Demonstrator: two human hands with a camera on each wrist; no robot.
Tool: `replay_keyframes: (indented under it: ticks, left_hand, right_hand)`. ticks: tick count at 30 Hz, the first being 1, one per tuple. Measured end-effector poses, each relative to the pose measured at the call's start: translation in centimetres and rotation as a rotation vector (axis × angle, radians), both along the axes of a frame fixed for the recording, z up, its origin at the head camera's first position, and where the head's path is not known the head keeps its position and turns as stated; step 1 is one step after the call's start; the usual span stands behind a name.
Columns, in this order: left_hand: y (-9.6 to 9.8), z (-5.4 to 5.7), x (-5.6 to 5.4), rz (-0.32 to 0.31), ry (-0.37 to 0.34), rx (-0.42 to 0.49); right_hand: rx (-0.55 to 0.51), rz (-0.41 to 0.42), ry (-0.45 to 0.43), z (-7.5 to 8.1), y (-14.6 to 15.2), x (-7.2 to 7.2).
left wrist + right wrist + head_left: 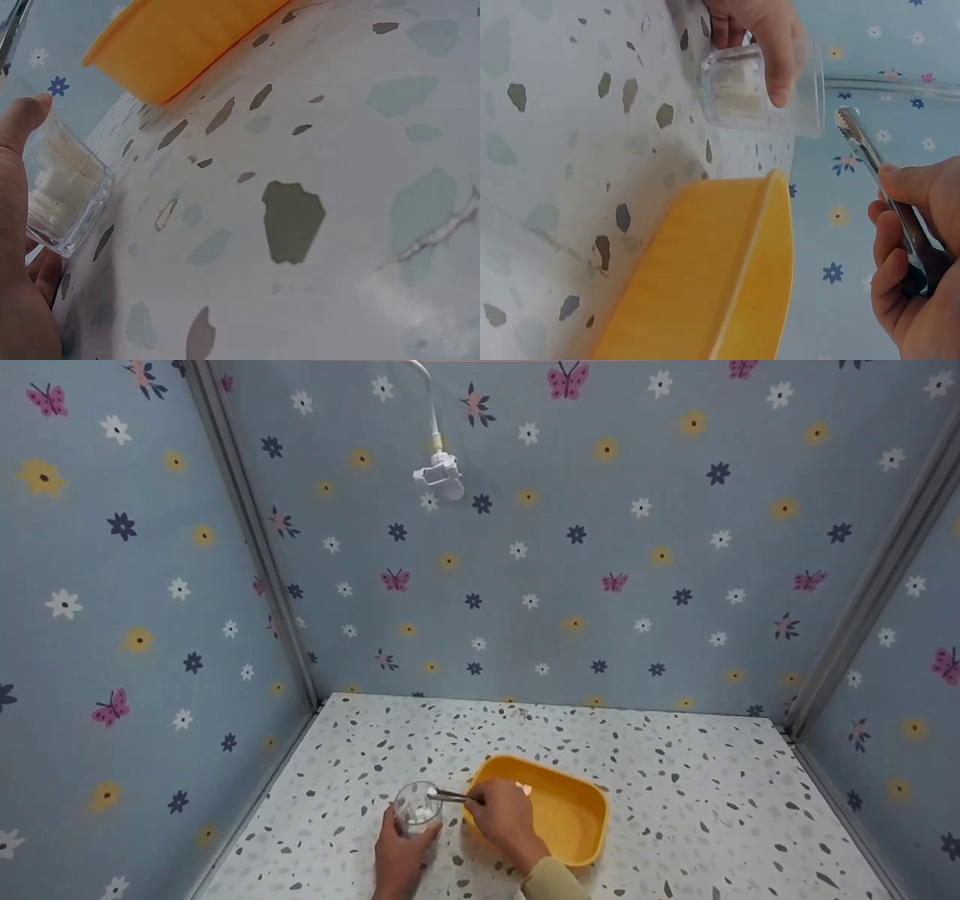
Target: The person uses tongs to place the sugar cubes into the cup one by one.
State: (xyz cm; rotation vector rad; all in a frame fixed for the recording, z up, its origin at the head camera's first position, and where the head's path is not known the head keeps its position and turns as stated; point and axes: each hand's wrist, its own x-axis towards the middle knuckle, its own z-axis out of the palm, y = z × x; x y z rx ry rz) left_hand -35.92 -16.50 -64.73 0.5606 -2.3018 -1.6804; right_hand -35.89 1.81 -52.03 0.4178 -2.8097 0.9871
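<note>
My left hand [401, 855] grips a clear drinking glass [406, 801] that stands upright on the table. Several small white pieces [64, 191] lie in the bottom of the glass. Metal tongs [870, 157] with toothed tips are held in my right hand [506, 814], the fingers curled round them. Their tips reach over the glass's rim in the head view; whether they pinch a piece I cannot tell. Below my right hand sits a yellow tray [577, 817], partly hidden by that hand. A small whitish thing [524, 789] shows inside it, its kind unclear.
The speckled white tabletop [690, 802] runs to patterned blue walls [555, 532] on the left, back and right. Grey metal posts [259, 540] stand in the corners. A white clamp [440, 472] on a bent stalk hangs before the back wall.
</note>
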Motion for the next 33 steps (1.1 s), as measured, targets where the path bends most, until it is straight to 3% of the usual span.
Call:
replay_keyframes:
  ticks: [10,17,25,33]
  left_hand:
    - [0.1,0.2,0.2,-0.001,0.010,-0.027]
    - [0.0,-0.1,0.1,-0.005,0.011,-0.020]
    - [-0.4,-0.6,0.0,-0.006,0.060,-0.067]
    - [-0.2,-0.4,0.0,-0.001,0.052,-0.077]
  right_hand:
    - [0.023,0.022,0.079,-0.5,-0.1,0.1]
    - [0.012,0.006,0.002,-0.3,0.4,-0.2]
    - [-0.013,-0.026,-0.044,-0.4,1.6,-0.7]
    - [0.006,-0.131,-0.055,-0.9,5.0,-2.3]
